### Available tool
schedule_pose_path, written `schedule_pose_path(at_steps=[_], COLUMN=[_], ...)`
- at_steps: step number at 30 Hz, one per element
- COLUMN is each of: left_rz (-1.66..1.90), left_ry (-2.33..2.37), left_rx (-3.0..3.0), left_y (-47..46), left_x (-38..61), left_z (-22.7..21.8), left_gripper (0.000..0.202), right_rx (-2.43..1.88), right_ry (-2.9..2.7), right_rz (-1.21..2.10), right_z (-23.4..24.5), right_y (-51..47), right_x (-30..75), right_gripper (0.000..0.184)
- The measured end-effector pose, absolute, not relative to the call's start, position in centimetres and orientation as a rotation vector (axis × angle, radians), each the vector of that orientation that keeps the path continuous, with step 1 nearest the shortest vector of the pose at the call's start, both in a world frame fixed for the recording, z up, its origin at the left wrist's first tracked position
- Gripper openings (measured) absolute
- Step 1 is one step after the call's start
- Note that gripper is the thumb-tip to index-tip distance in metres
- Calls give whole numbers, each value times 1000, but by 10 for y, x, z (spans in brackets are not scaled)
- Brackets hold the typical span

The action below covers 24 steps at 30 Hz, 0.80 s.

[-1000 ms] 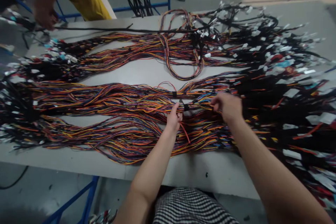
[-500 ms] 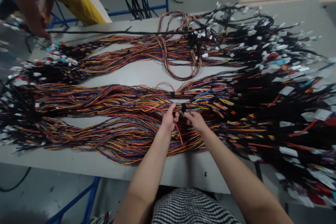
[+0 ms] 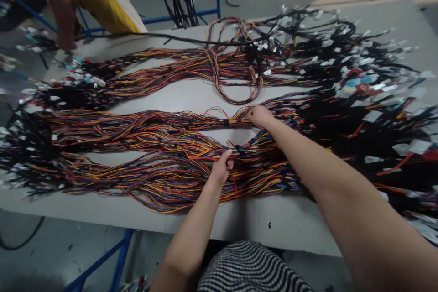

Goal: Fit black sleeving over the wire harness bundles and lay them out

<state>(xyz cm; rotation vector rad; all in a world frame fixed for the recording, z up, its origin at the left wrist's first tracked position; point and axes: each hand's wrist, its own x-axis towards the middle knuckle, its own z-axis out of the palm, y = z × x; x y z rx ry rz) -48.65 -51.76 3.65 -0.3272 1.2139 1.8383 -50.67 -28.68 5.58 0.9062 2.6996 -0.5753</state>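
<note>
Long bundles of red, yellow, purple and black wires lie across the table. My left hand [image 3: 222, 169] is closed on the near side of the middle wire bundle [image 3: 205, 148], just left of its black tape wrap [image 3: 240, 149]. A red strip [image 3: 234, 183] hangs below those fingers. Farther away, my right hand [image 3: 260, 116] has its fingers curled onto the far wire bundle [image 3: 201, 121], right of another black tape wrap [image 3: 226, 122]. Its fingertips are partly hidden. A gap of bare table shows between these two bundles.
Black branches with white tags [image 3: 372, 116] pile up at the right, and more connectors [image 3: 23, 146] at the left. Another harness [image 3: 164, 70] lies along the back. A co-worker's arm [image 3: 63, 13] reaches in at the far left beside a long black cable [image 3: 178, 36].
My right hand has left the middle bundle's tape and moved away from me to the far bundle. The middle bundle has shifted toward me. The co-worker's hand and black cable have moved.
</note>
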Motion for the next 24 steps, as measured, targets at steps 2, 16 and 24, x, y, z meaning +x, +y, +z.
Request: schedule_pose_path(at_steps=[2,16,24], left_rz=[1846,1793,1814], left_ry=[1210,1295,1244], left_rx=[-341,-363,-404], left_y=[-516,-526,-540], left_x=[-486,-476,-461], left_z=[37,27,23], left_gripper=[43,55,54], right_rx=[1038,845,625], right_ry=[2782,2850,2538], right_rz=[-638,-1030,-684], right_z=[67,62,98], right_y=[-290,-368,-327], right_x=[-485,-457,-501], right_gripper=[31,22,50])
